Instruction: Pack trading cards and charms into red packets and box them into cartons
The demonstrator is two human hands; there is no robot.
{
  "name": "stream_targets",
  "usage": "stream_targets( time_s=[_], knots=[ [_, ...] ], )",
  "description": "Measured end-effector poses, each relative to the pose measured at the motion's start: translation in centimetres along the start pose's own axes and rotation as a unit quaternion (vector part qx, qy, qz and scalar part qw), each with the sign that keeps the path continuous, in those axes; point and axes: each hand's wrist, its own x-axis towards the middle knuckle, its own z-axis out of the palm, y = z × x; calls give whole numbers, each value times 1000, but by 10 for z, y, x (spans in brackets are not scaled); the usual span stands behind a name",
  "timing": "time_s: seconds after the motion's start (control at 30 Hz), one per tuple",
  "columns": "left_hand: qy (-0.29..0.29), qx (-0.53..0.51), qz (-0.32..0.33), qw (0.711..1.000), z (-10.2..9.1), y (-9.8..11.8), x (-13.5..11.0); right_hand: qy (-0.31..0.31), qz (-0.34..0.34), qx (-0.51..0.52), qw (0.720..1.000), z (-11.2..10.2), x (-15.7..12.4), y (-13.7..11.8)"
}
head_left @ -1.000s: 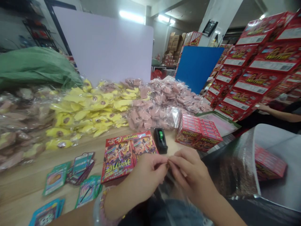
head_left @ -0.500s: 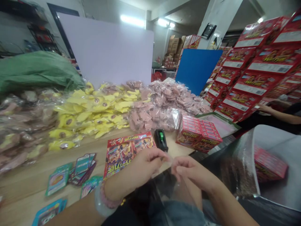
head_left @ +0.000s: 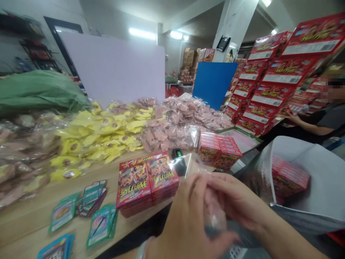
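Observation:
A clear plastic bag [head_left: 194,162] is between my two hands over the table's front edge. My right hand [head_left: 239,201] pinches the bag near its upper part with fingertips and thumb. My left hand [head_left: 185,219] lies along the bag's left side, fingers pressed together against the plastic and thumb stretched out to the right. Left of my hands, red printed boxes [head_left: 134,181] wrapped side by side lie on the table. Beyond my fingers stands a black tape dispenser [head_left: 178,162] with a green core, partly hidden behind the bag.
Card stacks [head_left: 101,225] lie at the left front. Bagged yellow pieces [head_left: 107,126] and bagged pink pieces [head_left: 172,133] are heaped behind. Two red box packs [head_left: 219,151] stand right of the dispenser. A large sack [head_left: 318,180] holds red boxes. A person [head_left: 318,118] sits beside tall box stacks.
My hands have risen from my lap, bringing the clear bag up with them. My left hand has turned so its back faces me. The view has shifted right.

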Motion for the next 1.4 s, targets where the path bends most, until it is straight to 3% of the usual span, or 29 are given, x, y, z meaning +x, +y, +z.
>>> stream_targets(
  time_s=[0.07,0.13,0.17,0.23,0.27,0.3,0.33,0.4,0.5,0.57,0.6,0.67,0.77,0.8,0.83,0.9,1.0,1.07,1.17,1.23,1.27,1.33,1.4],
  knots=[
    [7,-60,-50,997,1,3,5,-2,-37,-44,998,4,-10,-2],
    [-13,-153,-110,982,-10,1,18,60,-149,-165,973,3,-20,-5],
    [-31,-210,-148,966,-17,-1,24,117,-236,-249,932,2,-24,-7],
    [-76,-322,-235,914,-32,-3,35,206,-396,-414,793,1,-28,-10],
    [-100,-366,-271,885,-38,-4,37,202,-439,-478,733,1,-28,-11],
    [-122,-397,-300,859,-43,-4,39,169,-449,-526,702,2,-27,-12],
    [-136,-415,-322,840,-47,-5,39,124,-434,-555,699,3,-24,-12],
    [-137,-433,-355,817,-51,-8,36,65,-372,-559,739,5,-18,-11],
    [-96,-444,-384,804,-50,-14,31,88,-286,-505,809,4,-9,-7],
    [-70,-446,-388,804,-46,-19,30,96,-244,-495,829,0,-3,-4],
    [-60,-443,-387,806,-43,-20,31,98,-236,-507,823,-2,-1,-2],
    [-45,-427,-385,817,-38,-22,34,134,-286,-558,767,-6,3,-1],
    [-48,-397,-372,838,-30,-23,40,218,-461,-625,591,-4,5,-3],
    [-57,-394,-364,842,-28,-23,42,222,-501,-639,539,-1,5,-4],
    [-69,-391,-352,848,-26,-23,44,212,-520,-654,507,2,5,-5],
    [-95,-382,-315,864,-25,-22,45,181,-514,-676,496,9,6,-9],
    [-125,-331,-253,901,-28,-20,46,152,-479,-681,533,16,10,-14],
    [-130,-271,-226,927,-29,-21,45,124,-468,-690,538,20,12,-16],
    [-123,-182,-198,955,-28,-24,43,108,-474,-733,477,26,15,-14],
    [-120,-149,-197,962,-26,-26,42,120,-478,-756,431,31,17,-9],
    [-122,-141,-201,962,-26,-26,42,131,-477,-760,421,32,17,-6],
    [-127,-134,-214,959,-27,-26,41,154,-471,-754,431,33,18,0],
    [-132,-148,-222,955,-30,-25,39,176,-469,-733,461,29,21,3]
  ],
)
